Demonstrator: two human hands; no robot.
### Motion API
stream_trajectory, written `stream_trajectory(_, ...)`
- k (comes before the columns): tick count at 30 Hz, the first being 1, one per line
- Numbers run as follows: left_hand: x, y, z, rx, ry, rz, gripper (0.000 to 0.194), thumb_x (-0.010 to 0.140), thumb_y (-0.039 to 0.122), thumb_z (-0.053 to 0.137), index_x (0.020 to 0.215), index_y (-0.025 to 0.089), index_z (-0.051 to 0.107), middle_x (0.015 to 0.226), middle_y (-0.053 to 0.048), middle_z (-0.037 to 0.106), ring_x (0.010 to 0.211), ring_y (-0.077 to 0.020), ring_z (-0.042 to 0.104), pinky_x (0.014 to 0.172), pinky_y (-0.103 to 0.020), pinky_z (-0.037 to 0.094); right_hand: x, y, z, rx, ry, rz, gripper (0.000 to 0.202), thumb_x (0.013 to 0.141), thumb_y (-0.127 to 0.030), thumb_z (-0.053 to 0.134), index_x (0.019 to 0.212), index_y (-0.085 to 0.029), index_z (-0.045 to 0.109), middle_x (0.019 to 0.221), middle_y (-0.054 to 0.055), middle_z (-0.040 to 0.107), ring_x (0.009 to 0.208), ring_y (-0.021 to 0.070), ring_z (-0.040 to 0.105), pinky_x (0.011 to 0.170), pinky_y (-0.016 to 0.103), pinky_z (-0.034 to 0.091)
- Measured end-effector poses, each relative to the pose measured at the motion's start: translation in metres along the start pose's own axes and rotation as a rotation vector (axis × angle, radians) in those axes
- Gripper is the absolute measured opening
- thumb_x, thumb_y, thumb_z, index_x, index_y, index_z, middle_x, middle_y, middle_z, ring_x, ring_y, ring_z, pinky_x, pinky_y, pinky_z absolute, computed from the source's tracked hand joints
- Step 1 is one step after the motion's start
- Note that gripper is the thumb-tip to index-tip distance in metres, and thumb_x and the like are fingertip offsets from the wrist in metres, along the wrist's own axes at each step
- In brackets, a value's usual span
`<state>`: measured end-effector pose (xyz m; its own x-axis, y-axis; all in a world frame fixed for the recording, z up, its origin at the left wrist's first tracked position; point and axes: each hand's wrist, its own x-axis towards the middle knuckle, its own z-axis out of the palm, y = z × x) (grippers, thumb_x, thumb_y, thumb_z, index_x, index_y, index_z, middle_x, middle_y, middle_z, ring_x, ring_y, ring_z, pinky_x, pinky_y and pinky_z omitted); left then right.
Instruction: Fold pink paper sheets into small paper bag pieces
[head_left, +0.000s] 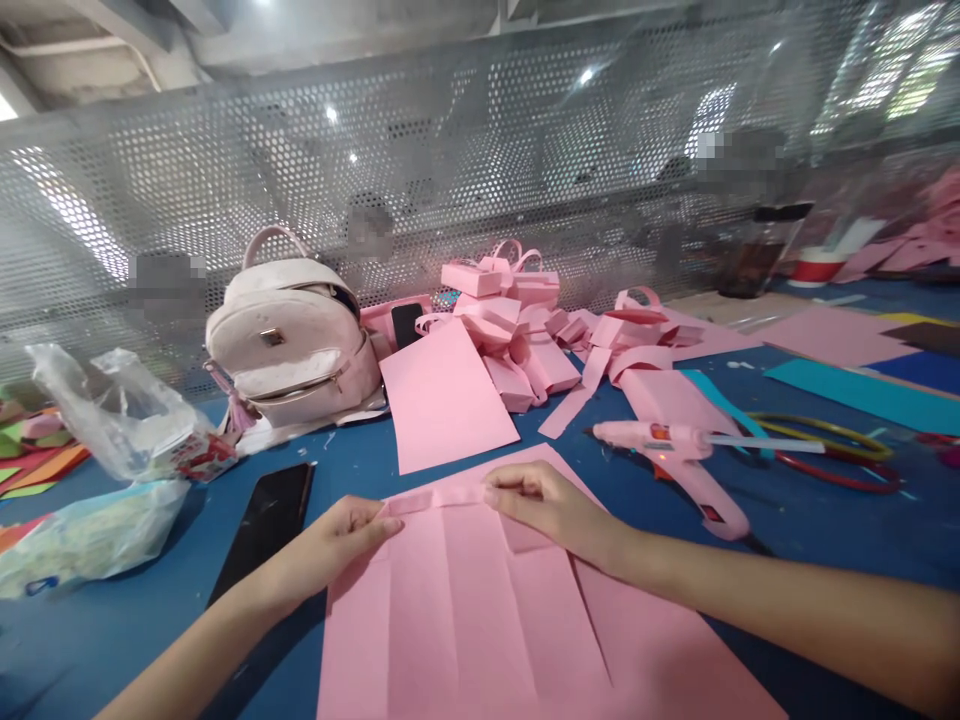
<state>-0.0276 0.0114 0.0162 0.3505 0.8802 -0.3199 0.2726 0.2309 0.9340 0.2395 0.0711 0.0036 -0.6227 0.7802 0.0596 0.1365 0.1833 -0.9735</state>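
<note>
A creased sheet of pink paper (480,600) lies before me on top of a larger pink sheet (675,660). Along its far edge runs a narrow folded strip. My left hand (356,535) pinches the left end of that edge between thumb and fingers. Further right on the same edge, my right hand (544,500) grips the fold, its fingers curled. Just beyond both hands rests a flat pink sheet (450,395). To the right of my right hand, a pink hot glue gun (675,450) lies on its side with a glue stick protruding from its back.
Folded pink paper boxes (510,320) are heaped at the back, beside a pale backpack (292,340). A black phone (262,525) and plastic bags (90,530) lie left. Coloured rings (832,450) and a turquoise strip (862,395) are right. A perforated metal screen (450,150) stands behind the blue table.
</note>
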Motion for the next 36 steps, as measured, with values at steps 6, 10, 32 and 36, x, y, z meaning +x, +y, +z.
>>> stream_trajectory(6,-0.001,-0.002,0.030,0.097,-0.074,0.005,0.058,0.085,0.070,0.058,0.063,0.022,0.034,0.059,0.009,0.023,0.053,-0.0081,0.016,0.048,-0.026,0.013,0.002,0.004,0.003,0.032,-0.162,0.053,0.032,0.082,-0.047,0.069,0.079,-0.014,0.069,0.066,-0.001,0.057,0.061,0.0119,0.047,0.058,0.024,0.034)
stream_trajectory(10,-0.002,-0.005,0.048,0.111,-0.084,0.005,0.058,0.087,0.072,0.052,0.063,0.023,0.031,0.058,0.008,0.022,0.052,-0.0086,0.016,0.048,-0.027,0.011,-0.004,0.003,0.007,0.017,-0.236,0.079,0.031,0.080,-0.045,0.073,0.078,-0.014,0.071,0.061,-0.003,0.055,0.057,0.0100,0.042,0.053,0.023,0.028)
stream_trajectory(32,-0.009,-0.002,0.065,-0.009,-0.068,-0.045,0.047,0.083,0.062,0.064,0.077,0.015,0.062,0.071,-0.001,0.051,0.063,-0.0138,0.043,0.061,-0.025,0.037,-0.013,-0.007,0.010,0.012,-0.271,0.074,0.027,0.091,-0.041,0.064,0.081,-0.020,0.050,0.051,-0.012,0.033,0.046,0.0073,0.023,0.046,0.022,0.016)
stream_trajectory(36,-0.008,-0.009,0.060,0.015,-0.072,-0.013,0.047,0.085,0.060,0.062,0.072,0.016,0.054,0.068,0.003,0.039,0.060,-0.0115,0.032,0.056,-0.024,0.029,-0.013,-0.006,0.008,0.020,-0.279,0.086,0.031,0.088,-0.046,0.068,0.082,-0.019,0.054,0.049,-0.012,0.030,0.045,0.0074,0.021,0.044,0.023,0.013)
